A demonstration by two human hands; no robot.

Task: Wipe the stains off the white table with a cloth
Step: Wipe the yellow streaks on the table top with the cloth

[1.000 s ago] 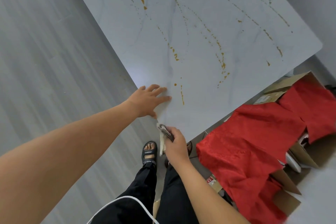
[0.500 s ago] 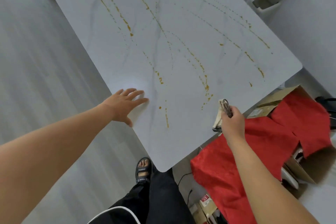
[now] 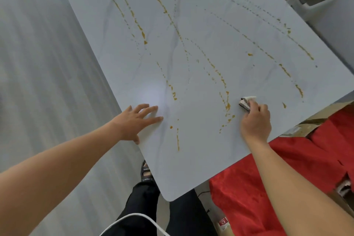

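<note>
Left hand (image 3: 137, 120) on table (image 3: 210, 25) at left edge, right hand (image 3: 255, 122) with cloth (image 3: 245, 104) seemingly on it further right, stains (image 3: 227, 102) between.

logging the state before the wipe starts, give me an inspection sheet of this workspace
surface: white table, marbled, streaked with orange-yellow stains
job's things: cloth, bunched, beside a stain streak near the table edge
clutter: red fabric over cardboard boxes beside the table
hands: left hand flat on table, fingers spread; right hand grips cloth
cables: white cord across the person's legs
surroundings: grey floor; sandalled foot by the table corner
</note>
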